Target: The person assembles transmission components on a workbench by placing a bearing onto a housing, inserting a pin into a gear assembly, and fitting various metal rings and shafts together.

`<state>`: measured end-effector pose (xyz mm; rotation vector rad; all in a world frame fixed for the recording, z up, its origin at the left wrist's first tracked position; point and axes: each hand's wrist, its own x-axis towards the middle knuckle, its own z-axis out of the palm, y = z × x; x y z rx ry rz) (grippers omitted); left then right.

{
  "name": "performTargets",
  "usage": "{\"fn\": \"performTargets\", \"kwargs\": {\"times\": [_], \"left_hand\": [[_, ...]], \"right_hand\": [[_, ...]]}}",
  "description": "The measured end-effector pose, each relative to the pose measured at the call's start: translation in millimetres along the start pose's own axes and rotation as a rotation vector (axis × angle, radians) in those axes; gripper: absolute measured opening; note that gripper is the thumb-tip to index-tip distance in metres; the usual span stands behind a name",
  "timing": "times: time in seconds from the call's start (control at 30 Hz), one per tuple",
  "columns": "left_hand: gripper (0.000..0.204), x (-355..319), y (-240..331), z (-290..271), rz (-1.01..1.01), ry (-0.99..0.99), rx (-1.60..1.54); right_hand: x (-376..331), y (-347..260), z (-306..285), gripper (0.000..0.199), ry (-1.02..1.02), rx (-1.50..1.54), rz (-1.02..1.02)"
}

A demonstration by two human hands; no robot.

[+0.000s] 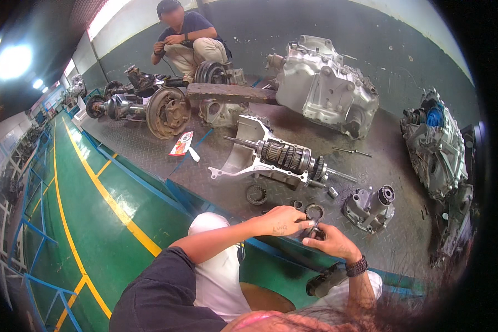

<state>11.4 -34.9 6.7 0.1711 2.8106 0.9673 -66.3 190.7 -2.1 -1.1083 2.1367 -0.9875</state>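
My left hand [285, 220] and my right hand [332, 243] meet over the edge of a steel tread-plate platform [149, 149], both pinching a small dark metal part [314, 230] between the fingertips. Just beyond them lies a metal ring [314, 210], and a toothed gear ring [256, 194] sits farther left. An opened gearbox half with its shaft and stacked gears [282, 157] lies behind these. A small grey housing [369, 208] stands to the right. A dark cylindrical tool [325, 280] rests on my lap.
A large silver gearbox case [326, 88] lies at the back, another casing [434, 146] at the right. An axle with brake drum [163, 110] sits at the left beside a crouching person [188, 41]. A green floor with yellow lines [88, 221] runs along the left.
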Motion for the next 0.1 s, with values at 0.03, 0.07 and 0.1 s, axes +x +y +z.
{"fn": "performTargets", "kwargs": {"times": [0.03, 0.07, 0.1], "left_hand": [[0.056, 3, 1, 2, -0.015, -0.003, -0.006], [0.057, 6, 5, 5, -0.023, -0.014, -0.016], [0.057, 10, 7, 12, -0.010, -0.035, -0.026]], "right_hand": [[-2, -7, -2, 0.049, 0.016, 0.023, 0.017], [-6, -12, -4, 0.046, 0.038, 0.045, 0.045], [-4, -13, -6, 0.047, 0.006, -0.057, 0.096]]}}
